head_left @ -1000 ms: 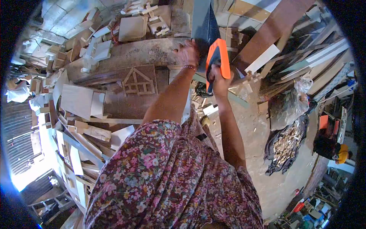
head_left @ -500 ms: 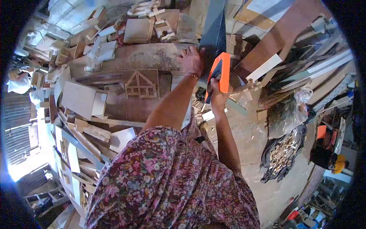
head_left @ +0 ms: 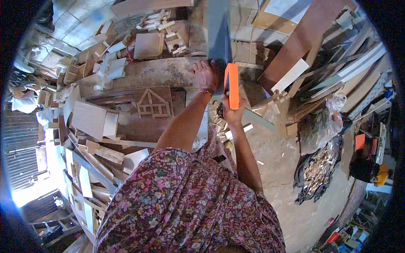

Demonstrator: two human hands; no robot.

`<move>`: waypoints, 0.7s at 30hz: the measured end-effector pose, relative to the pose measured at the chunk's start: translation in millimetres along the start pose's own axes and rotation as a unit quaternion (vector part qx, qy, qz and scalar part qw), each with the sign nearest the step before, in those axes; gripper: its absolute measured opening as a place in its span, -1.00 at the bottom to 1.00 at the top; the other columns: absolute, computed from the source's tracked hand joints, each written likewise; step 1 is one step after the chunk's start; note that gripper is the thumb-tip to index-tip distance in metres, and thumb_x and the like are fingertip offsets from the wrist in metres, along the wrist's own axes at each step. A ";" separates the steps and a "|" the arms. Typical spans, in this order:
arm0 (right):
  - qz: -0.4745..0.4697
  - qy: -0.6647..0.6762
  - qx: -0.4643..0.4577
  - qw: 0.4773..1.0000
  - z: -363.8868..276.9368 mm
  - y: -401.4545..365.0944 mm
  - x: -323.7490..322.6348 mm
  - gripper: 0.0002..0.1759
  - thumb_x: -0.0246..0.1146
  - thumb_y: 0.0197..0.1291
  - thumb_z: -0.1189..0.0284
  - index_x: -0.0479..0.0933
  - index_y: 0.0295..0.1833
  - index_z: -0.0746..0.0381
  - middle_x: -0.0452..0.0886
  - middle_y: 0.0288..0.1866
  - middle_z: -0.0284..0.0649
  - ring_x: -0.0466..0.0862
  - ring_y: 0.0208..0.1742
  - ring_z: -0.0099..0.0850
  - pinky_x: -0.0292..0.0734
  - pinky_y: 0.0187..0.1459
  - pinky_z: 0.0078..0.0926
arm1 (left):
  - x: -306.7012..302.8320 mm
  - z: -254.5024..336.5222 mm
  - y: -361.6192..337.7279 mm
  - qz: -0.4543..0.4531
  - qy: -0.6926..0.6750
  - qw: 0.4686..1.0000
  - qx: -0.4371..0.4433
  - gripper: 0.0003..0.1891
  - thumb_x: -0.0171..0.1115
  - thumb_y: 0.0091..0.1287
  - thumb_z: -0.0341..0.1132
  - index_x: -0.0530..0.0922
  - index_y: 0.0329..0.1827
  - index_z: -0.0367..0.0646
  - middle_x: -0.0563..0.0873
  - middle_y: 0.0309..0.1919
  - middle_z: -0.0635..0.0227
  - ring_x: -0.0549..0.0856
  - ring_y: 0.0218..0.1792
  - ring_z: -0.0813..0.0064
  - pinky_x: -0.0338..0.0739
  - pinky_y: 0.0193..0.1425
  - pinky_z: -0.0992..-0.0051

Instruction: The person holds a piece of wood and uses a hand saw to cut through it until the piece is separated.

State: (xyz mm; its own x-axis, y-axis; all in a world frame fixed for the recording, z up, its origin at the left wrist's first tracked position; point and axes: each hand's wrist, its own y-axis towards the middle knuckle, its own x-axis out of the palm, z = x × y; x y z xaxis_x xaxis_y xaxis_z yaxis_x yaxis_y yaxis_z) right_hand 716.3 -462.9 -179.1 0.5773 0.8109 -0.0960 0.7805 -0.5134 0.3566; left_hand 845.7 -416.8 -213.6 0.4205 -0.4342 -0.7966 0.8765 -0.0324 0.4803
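Observation:
An orange saw handle is gripped by my right hand, its fingers wrapped round the lower part. The saw blade extends upward from it, seen nearly edge-on beside a long grey-green board. My left hand, with a beaded bracelet at the wrist, rests at the workbench edge, left of the saw; what lies under its fingers is dark and hard to make out. Left of my left forearm, a small house-shaped wooden frame lies on a brown panel.
Wooden pieces and a square panel lie at the back. A brown plank leans at the right. On the floor are a dark sheet of wood scraps and clear plastic. More boards crowd the left.
The saw and my right hand have shifted left and slightly down, and the handle now stands more upright. My left hand has moved slightly left and down. The view has shifted a little.

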 end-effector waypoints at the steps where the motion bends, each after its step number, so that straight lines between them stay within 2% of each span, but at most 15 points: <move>1: 0.001 0.001 0.000 1.000 -8.0 3.8 1.3 -0.90 0.20 -0.09 0.55 0.38 -0.47 0.25 0.36 -0.61 -0.47 0.30 -0.57 -0.72 0.21 -0.55 -0.71 | 1.1 1.4 1.4 -0.005 0.001 0.999 -0.037 -0.67 -0.15 0.24 -0.09 0.42 -0.33 -0.21 0.49 -0.27 0.22 0.42 -0.12 0.24 0.20 -0.08 0.14; 2: -0.012 0.033 0.023 0.999 -13.9 6.9 2.8 -0.90 0.20 -0.08 0.55 0.39 -0.48 0.25 0.36 -0.62 -0.47 0.30 -0.58 -0.72 0.21 -0.56 -0.71 | 1.8 2.0 3.6 -0.008 0.003 0.997 -0.076 -0.67 -0.15 0.24 -0.09 0.41 -0.31 -0.21 0.51 -0.27 0.21 0.44 -0.12 0.24 0.20 -0.08 0.15; 3: -0.026 0.064 0.045 0.997 -16.1 9.8 4.0 -0.90 0.20 -0.08 0.55 0.39 -0.48 0.26 0.36 -0.63 -0.48 0.30 -0.59 -0.72 0.20 -0.57 -0.71 | -0.2 4.0 8.2 -0.006 0.002 0.997 -0.075 -0.67 -0.15 0.24 -0.09 0.41 -0.31 -0.21 0.51 -0.27 0.21 0.44 -0.12 0.24 0.20 -0.08 0.15; 5: -0.009 0.087 0.060 0.994 -4.2 8.4 5.1 -0.90 0.20 -0.07 0.56 0.39 -0.49 0.25 0.36 -0.64 -0.47 0.30 -0.60 -0.71 0.21 -0.58 -0.71 | -3.7 9.2 11.9 -0.131 0.046 0.987 -0.078 -0.66 -0.16 0.24 -0.08 0.38 -0.24 -0.19 0.54 -0.27 0.18 0.46 -0.10 0.26 0.19 -0.06 0.15; 7: 0.009 0.112 0.076 0.991 6.5 4.6 5.5 -0.91 0.19 -0.06 0.56 0.40 -0.49 0.25 0.36 -0.65 -0.47 0.30 -0.61 -0.71 0.21 -0.59 -0.71 | -0.4 11.3 9.8 -0.130 0.030 0.987 -0.089 -0.65 -0.17 0.25 -0.06 0.37 -0.21 -0.19 0.55 -0.26 0.17 0.47 -0.10 0.25 0.18 -0.04 0.16; 9: -0.010 0.087 0.101 0.991 13.4 6.6 2.9 -0.89 0.21 -0.11 0.54 0.40 -0.55 0.26 0.39 -0.68 -0.42 0.36 -0.63 -0.64 0.27 -0.56 -0.62 | 1.3 14.9 11.4 -0.125 0.011 0.987 -0.100 -0.63 -0.19 0.26 -0.05 0.36 -0.19 -0.19 0.56 -0.26 0.15 0.48 -0.10 0.24 0.17 -0.02 0.17; 11: 0.003 0.099 0.098 0.990 17.2 8.7 2.7 -0.89 0.20 -0.11 0.55 0.39 -0.55 0.26 0.38 -0.67 -0.42 0.35 -0.63 -0.64 0.26 -0.58 -0.62 | 1.6 16.6 14.7 -0.137 -0.117 0.956 -0.230 -0.60 -0.22 0.27 -0.02 0.36 -0.18 -0.20 0.56 -0.26 0.12 0.48 -0.11 0.21 0.16 0.02 0.18; 12: 0.014 0.112 0.101 0.988 14.4 6.5 2.4 -0.89 0.18 -0.11 0.55 0.38 -0.55 0.25 0.37 -0.66 -0.43 0.33 -0.63 -0.65 0.24 -0.59 -0.62 | 6.7 13.6 14.2 -0.130 -0.100 0.966 -0.197 -0.58 -0.24 0.27 0.01 0.38 -0.20 -0.21 0.56 -0.26 0.09 0.48 -0.12 0.17 0.16 0.04 0.18; 15: 0.007 0.120 0.151 0.981 -5.0 -11.7 -13.5 -0.89 0.19 -0.12 0.54 0.37 -0.53 0.26 0.37 -0.65 -0.44 0.32 -0.65 -0.64 0.22 -0.60 -0.62 | 21.9 14.8 12.0 -0.098 -0.096 0.964 -0.227 -0.55 -0.25 0.27 0.02 0.40 -0.23 -0.22 0.56 -0.27 0.08 0.48 -0.12 0.17 0.15 0.05 0.15; 16: -0.026 0.143 0.193 0.971 -23.4 -22.5 -22.1 -0.87 0.21 -0.14 0.51 0.37 -0.50 0.25 0.38 -0.65 -0.43 0.31 -0.65 -0.63 0.23 -0.60 -0.60 | 17.4 17.7 13.1 -0.102 -0.097 0.964 -0.228 -0.55 -0.25 0.27 0.02 0.40 -0.23 -0.22 0.56 -0.27 0.08 0.48 -0.12 0.17 0.15 0.05 0.15; 18: -0.046 -0.005 0.106 0.993 4.2 -66.3 -44.3 -0.84 0.16 -0.09 0.43 0.40 -0.52 0.31 0.39 -0.69 -0.38 0.34 -0.71 -0.61 0.24 -0.66 -0.65 | 6.7 18.6 19.8 -0.159 -0.041 0.960 -0.228 -0.53 -0.25 0.26 0.04 0.42 -0.24 -0.22 0.56 -0.25 0.07 0.48 -0.11 0.19 0.16 0.03 0.13; 19: -0.049 -0.004 0.106 0.993 -9.5 -73.7 -47.6 -0.84 0.16 -0.09 0.43 0.40 -0.52 0.31 0.39 -0.69 -0.38 0.34 -0.71 -0.61 0.24 -0.66 -0.65 | 4.2 19.7 21.6 -0.158 -0.040 0.959 -0.230 -0.53 -0.25 0.26 0.04 0.42 -0.24 -0.22 0.56 -0.25 0.07 0.48 -0.11 0.19 0.16 0.03 0.13; 21: -0.004 -0.109 0.120 0.987 -34.2 -85.2 -54.1 -0.85 0.21 -0.17 0.45 0.41 -0.45 0.25 0.41 -0.64 -0.34 0.40 -0.64 -0.55 0.30 -0.58 -0.58 | 1.8 20.9 16.9 -0.117 -0.027 0.972 -0.204 -0.53 -0.25 0.25 0.05 0.42 -0.25 -0.21 0.59 -0.27 0.09 0.50 -0.12 0.23 0.18 0.00 0.11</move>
State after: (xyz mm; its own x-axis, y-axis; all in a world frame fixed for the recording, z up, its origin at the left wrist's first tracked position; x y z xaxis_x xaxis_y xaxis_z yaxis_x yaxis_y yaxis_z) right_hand 610.4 -453.5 -172.5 0.5890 0.7482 -0.3054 0.8039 -0.5811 0.1268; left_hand 856.3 -436.9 -199.2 0.1952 -0.5051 -0.8407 0.9712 0.2191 0.0939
